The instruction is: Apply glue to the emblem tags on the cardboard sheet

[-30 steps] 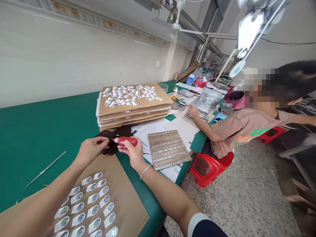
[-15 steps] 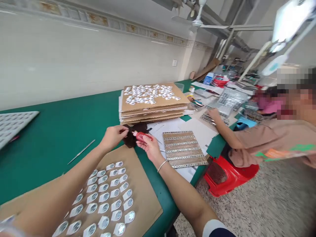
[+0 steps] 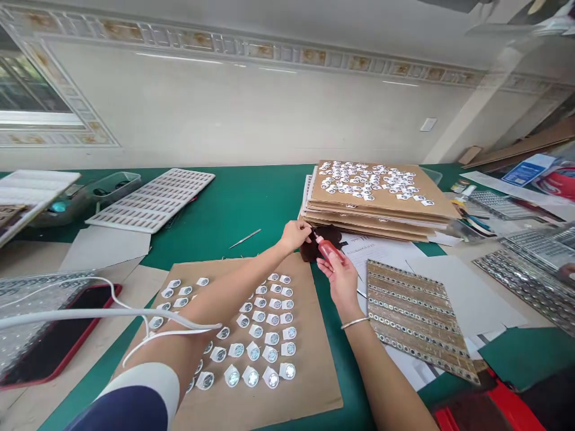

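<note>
My right hand is wrapped round a small red squeeze bottle, its pale nozzle tilted up and to the left. Close by that nozzle, the fingers of my left hand are pinched together; what they hold is too small and hidden to make out. Behind and under both hands lies a dark brown, crumpled cloth-like thing. Below my left forearm, a cardboard sheet carries rows of white tabs with round shiny pieces. A thin metal tool like tweezers lies left of my left hand.
Stacked cardboard sheets bear many more tabs. On the right lies a brown panel with shiny rows. At left are a white slotted tray, a plastic bin and a red-edged phone. A white cable crosses my left arm.
My view has swung to the left, bringing in the phone, bin and window, while the co-worker has mostly left the picture. Both hands keep their hold near the brown thing.
</note>
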`<action>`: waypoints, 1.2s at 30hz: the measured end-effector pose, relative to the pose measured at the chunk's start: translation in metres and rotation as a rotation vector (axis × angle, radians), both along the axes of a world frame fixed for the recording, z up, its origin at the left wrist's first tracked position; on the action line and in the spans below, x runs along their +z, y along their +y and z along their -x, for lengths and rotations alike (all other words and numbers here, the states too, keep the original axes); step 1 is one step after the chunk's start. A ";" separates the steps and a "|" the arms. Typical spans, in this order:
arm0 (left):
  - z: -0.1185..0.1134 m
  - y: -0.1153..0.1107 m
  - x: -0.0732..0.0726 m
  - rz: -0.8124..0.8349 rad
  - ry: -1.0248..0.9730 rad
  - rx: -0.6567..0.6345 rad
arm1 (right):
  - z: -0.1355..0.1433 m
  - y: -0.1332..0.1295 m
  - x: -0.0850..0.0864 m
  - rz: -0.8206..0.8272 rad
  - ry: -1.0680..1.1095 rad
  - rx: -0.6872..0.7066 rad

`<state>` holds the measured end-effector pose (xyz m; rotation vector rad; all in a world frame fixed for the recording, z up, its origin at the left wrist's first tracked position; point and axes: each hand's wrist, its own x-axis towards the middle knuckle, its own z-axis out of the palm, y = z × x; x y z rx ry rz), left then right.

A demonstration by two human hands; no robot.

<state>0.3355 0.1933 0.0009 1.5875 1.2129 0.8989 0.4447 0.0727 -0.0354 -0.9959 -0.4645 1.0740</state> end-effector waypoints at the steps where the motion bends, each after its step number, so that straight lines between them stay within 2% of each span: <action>1: -0.002 0.000 -0.001 0.049 -0.043 0.004 | -0.002 0.002 0.000 0.031 0.165 0.061; 4: -0.005 0.004 -0.001 0.178 -0.169 -0.007 | -0.010 0.005 0.000 0.103 0.415 0.152; 7: -0.002 0.010 0.003 0.250 -0.274 -0.025 | -0.015 0.006 0.000 0.142 0.444 0.187; 12: 0.018 0.011 0.011 0.264 -0.344 -0.103 | -0.019 0.006 0.000 0.144 0.447 0.200; 19: 0.024 0.005 0.007 0.153 -0.173 -0.239 | -0.012 0.007 -0.006 0.075 0.319 0.114; 26: 0.018 0.004 -0.001 -0.063 0.057 -0.214 | -0.007 -0.001 0.003 -0.058 0.068 -0.005; 29: 0.014 0.001 -0.004 -0.099 0.111 -0.200 | -0.007 -0.001 0.004 -0.101 -0.045 -0.038; 36: 0.009 -0.001 -0.005 -0.132 0.185 -0.205 | -0.005 0.001 -0.001 -0.120 -0.116 -0.068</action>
